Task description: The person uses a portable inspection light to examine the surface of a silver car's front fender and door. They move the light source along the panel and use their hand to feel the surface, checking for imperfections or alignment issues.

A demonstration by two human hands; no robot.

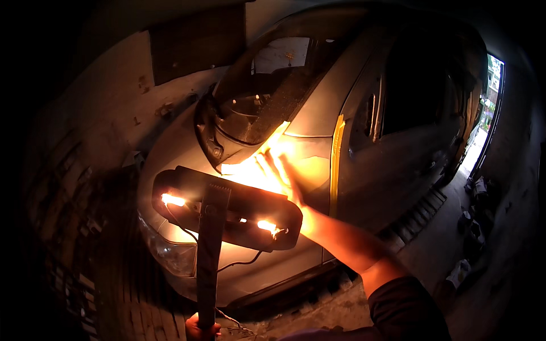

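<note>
A heat lamp [239, 227] with a dark bar housing, glowing at both ends, stands on a metal post [209, 273] in front of a silver van's front corner [162, 148]. My left hand [199, 325] grips the post low down at the bottom edge. My right hand [281, 173] reaches behind the lamp to the brightly lit panel below the windscreen, fingers spread and partly washed out by glare; whether it touches the surface is hard to tell. Yellow tape [336, 165] runs vertically along the panel seam to its right, and a wire [239, 262] hangs from the lamp.
A wall [114, 96] with a dark board [193, 42] is behind the van at left. A bright narrow doorway [478, 131] is at the far right, with assorted bags and containers [469, 227] along that wall. Dark slatted objects [79, 238] lie at left.
</note>
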